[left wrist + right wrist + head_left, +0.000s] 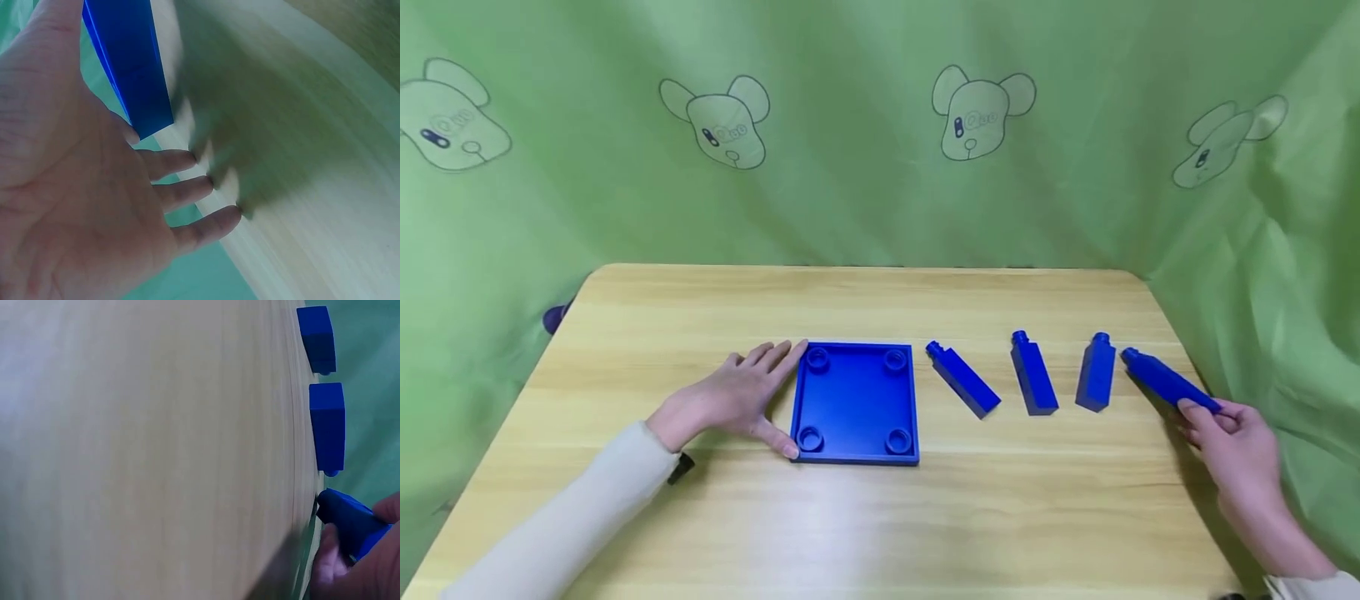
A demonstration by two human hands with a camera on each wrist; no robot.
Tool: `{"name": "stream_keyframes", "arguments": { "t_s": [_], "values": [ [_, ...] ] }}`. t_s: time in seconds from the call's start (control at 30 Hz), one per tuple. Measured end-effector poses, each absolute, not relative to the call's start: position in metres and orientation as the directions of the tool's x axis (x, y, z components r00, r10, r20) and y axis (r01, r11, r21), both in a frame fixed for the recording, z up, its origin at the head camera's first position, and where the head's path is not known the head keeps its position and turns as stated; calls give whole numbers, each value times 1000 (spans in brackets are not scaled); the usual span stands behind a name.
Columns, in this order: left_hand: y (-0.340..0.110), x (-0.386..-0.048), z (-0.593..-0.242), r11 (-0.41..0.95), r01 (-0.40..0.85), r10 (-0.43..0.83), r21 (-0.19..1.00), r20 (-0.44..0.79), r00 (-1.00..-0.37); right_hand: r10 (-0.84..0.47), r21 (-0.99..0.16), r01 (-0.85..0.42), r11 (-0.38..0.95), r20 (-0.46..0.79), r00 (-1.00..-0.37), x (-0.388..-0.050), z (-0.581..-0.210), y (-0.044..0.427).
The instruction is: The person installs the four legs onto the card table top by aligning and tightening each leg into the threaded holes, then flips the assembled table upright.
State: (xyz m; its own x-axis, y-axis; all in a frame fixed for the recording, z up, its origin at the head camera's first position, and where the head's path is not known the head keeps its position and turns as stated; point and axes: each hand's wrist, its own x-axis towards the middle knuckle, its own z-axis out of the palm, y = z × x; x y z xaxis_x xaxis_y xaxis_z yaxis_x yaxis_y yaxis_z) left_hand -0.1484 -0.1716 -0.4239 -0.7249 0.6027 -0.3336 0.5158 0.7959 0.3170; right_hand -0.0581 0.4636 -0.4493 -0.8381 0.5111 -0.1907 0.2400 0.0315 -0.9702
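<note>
Post (1172, 382), blue, at right in the head frame, is pinched at one end by the right hand (1238, 450), grip narrow. Three more posts (1034, 379) lie mid-right on the worktop (790, 533). Near centre, the left hand (733, 400), grip spread wide, touches the left side of a square blue tray (856, 404). Green cloth (850, 208) fills the top.

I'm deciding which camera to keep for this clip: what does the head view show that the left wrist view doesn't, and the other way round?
Only the head view: the right hand holding a blue post, three more blue posts, four round sockets inside the blue tray, and animal-head drawings.
Only the left wrist view: the palm side of the left hand.
Both: that hand, the tray (partly cut off in the wrist view), the wooden table and green cloth.
</note>
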Motion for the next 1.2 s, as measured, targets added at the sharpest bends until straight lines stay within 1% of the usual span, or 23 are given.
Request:
{"name": "stream_keyframes", "arguments": {
  "t_s": [0.13, 0.27, 0.43, 0.6, 0.73, 0.83, 1.0, 1.1, 1.2],
  "values": [
    [-173, -149, -424, 803, 514, 594, 303, -340, -729, 522, -981, 124, -150, -185, -833, -61, -447, 461],
    [-170, -150, -424, 800, 519, 599, 302, -350, -720, 588, -974, 23, -227, -156, -794, -63, -445, 460],
    [-169, -150, -424, 806, 513, 591, 295, -362, -721, 670, -960, -84, -267, -123, -732, -66, -440, 455],
    [-169, -149, -424, 805, 512, 593, 302, -353, -724, 749, -946, -216, -243, -42, -662, -69, -434, 448],
    [-171, -150, -423, 800, 519, 598, 299, -339, -726, 780, -915, -329, -235, 24, -625, -73, -428, 443],
    [-172, -152, -424, 795, 534, 606, 289, -321, -728, 781, -889, -383, -249, 50, -622, -76, -423, 437],
    [-173, -152, -427, 788, 537, 613, 300, -315, -724, 752, -862, -445, -242, 123, -648, -78, -417, 425],
    [-172, -151, -429, 784, 537, 619, 311, -316, -719, 723, -892, -416, -178, 168, -670, -77, -414, 418],
    [-173, -153, -429, 774, 548, 631, 317, -306, -713, 697, -918, -372, -140, 176, -695, -74, -409, 408]
  ]
}}
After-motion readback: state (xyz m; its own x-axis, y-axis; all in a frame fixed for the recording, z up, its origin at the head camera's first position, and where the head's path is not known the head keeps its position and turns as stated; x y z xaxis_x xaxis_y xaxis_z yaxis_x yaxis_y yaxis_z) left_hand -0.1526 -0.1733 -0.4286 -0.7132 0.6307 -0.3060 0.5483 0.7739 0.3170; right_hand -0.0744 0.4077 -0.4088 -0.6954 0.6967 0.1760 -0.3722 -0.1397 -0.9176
